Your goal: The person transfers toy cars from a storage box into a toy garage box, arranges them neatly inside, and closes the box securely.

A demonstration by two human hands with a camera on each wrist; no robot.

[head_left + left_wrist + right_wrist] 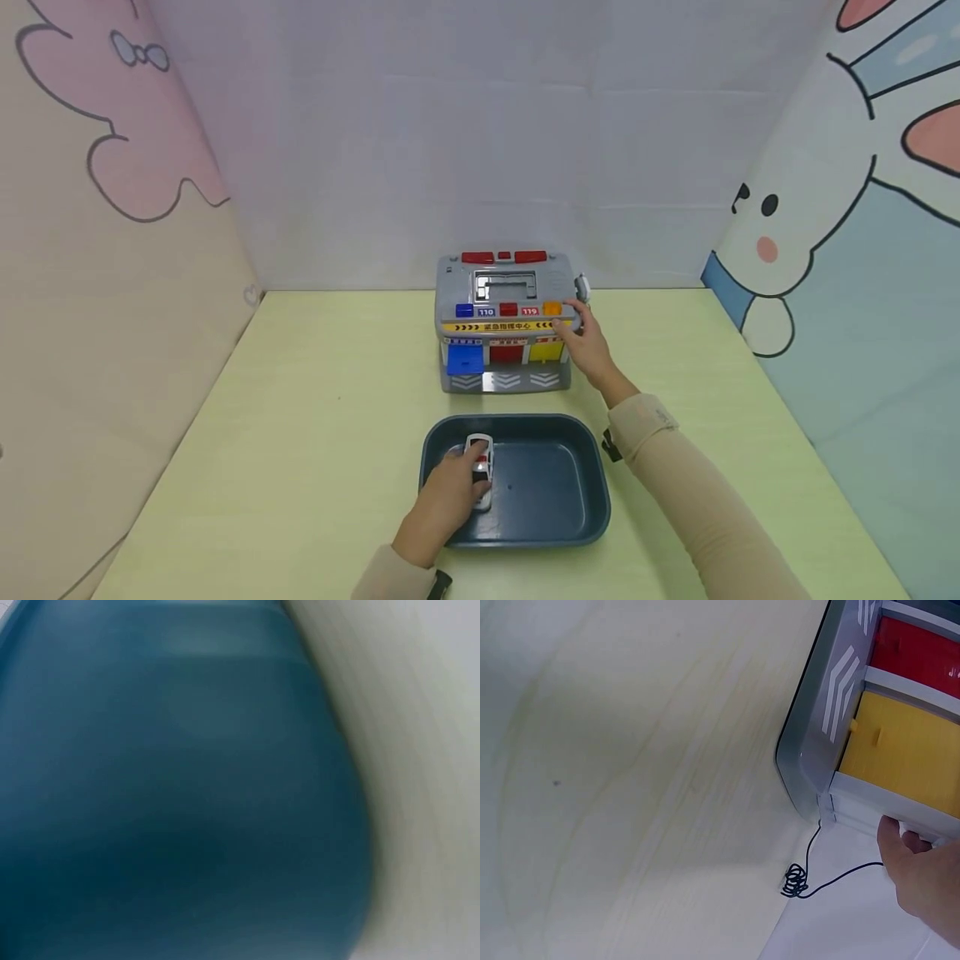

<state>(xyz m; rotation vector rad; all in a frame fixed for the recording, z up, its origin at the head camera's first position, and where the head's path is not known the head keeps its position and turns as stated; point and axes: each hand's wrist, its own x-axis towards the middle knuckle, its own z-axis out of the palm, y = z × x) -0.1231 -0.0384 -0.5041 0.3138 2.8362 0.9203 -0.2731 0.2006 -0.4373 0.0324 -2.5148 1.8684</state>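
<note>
A grey toy garage (504, 321) with blue, red and yellow doors stands at the middle of the yellow-green table. My right hand (583, 343) rests on its right front corner, fingers near the orange button (552, 308); in the right wrist view a fingertip (900, 847) touches the edge beside the yellow door (900, 750). The blue door (466, 360) is open. My left hand (450, 493) grips a small white toy car (480, 460) inside the dark blue tray (555, 525). The left wrist view shows only the blurred tray floor (172, 795).
Cartoon-printed walls enclose the table on the left, back and right. A thin black curled cord (799, 879) lies on the table by the garage's corner. Bare tabletop (300, 400) spreads on both sides of the tray.
</note>
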